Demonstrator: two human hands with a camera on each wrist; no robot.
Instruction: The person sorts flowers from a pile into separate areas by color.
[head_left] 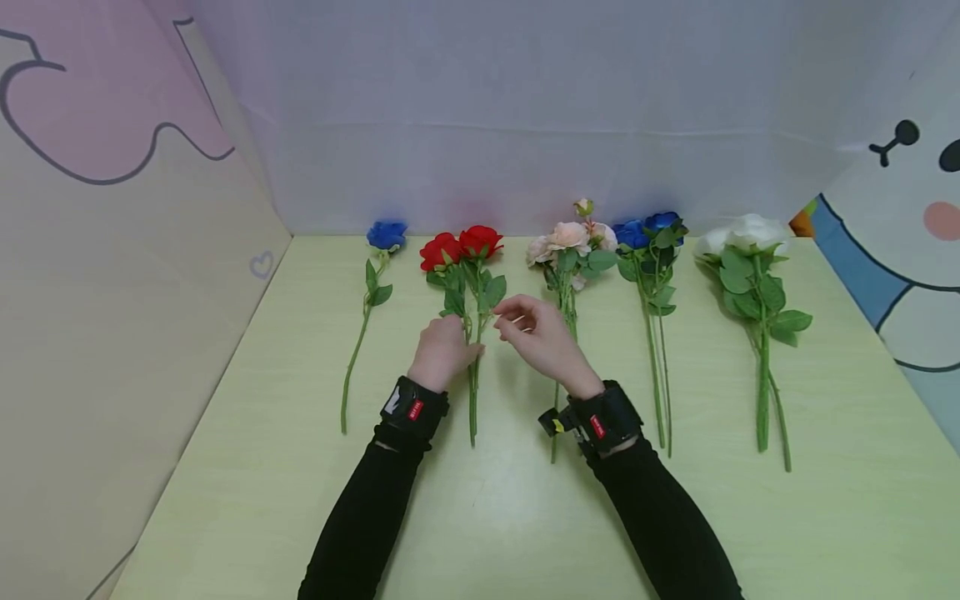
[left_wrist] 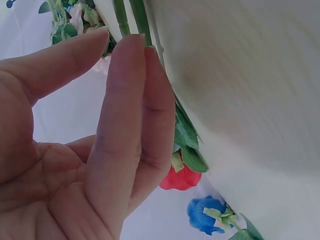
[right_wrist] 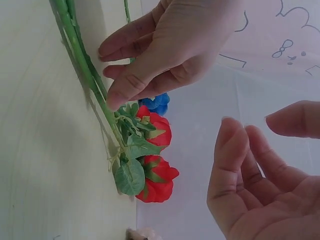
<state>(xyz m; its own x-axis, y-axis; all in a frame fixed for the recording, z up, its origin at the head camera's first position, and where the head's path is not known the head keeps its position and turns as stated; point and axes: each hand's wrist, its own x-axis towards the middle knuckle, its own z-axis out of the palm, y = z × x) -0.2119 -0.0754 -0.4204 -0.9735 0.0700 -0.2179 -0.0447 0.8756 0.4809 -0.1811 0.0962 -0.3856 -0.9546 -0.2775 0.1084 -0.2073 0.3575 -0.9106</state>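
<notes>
Two red roses [head_left: 480, 241] with green leaves lie side by side on the table, their stems [head_left: 474, 400] running toward me. My left hand [head_left: 442, 352] is just left of those stems. In the left wrist view its thumb [left_wrist: 60, 62] stands apart from the fingers, and the stems pass beyond the fingertips; whether they touch is unclear. My right hand [head_left: 543, 337] hovers between the red roses and the pale pink flowers [head_left: 570, 237]. Its fingers [right_wrist: 227, 155] bend loosely, with a gap to the thumb and nothing held.
A single blue rose [head_left: 387, 235] lies at the left on the pale table [head_left: 247, 492]. Farther right are two blue roses [head_left: 632, 234] and a bunch of white roses [head_left: 753, 233]. Behind the table hangs a white cloth [head_left: 510, 108]; printed panels stand at both sides.
</notes>
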